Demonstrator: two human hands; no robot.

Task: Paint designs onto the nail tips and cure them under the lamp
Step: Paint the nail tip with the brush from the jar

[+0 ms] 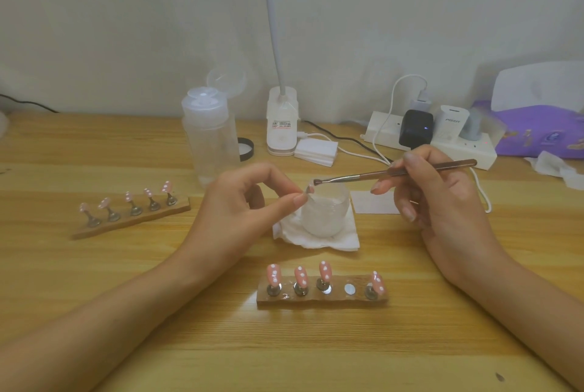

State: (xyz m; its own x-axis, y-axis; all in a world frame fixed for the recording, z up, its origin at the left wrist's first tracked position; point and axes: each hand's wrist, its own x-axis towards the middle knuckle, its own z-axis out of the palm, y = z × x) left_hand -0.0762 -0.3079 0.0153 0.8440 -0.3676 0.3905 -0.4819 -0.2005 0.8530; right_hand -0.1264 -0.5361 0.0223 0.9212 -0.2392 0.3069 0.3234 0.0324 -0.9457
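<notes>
The nail tip (309,190) pinched in the left hand (243,205) is mostly covered by fingertips (298,200); its design cannot be made out. The head of the brush (363,175) is blurred. The desk lamp (282,126) neck is cut off by the top edge, and the black lid (247,148) is half hidden behind the bottle (210,138).

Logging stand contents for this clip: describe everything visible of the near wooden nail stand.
The stand is a low strip of brown wood with rough edges, lying flat near the front of the table. It has five positions in a row. Four carry small metal pegs topped with pink nail tips painted with white dots, standing roughly upright. The fourth position from the left is bare, showing only a round metal disc. Only the table touches it.
</notes>
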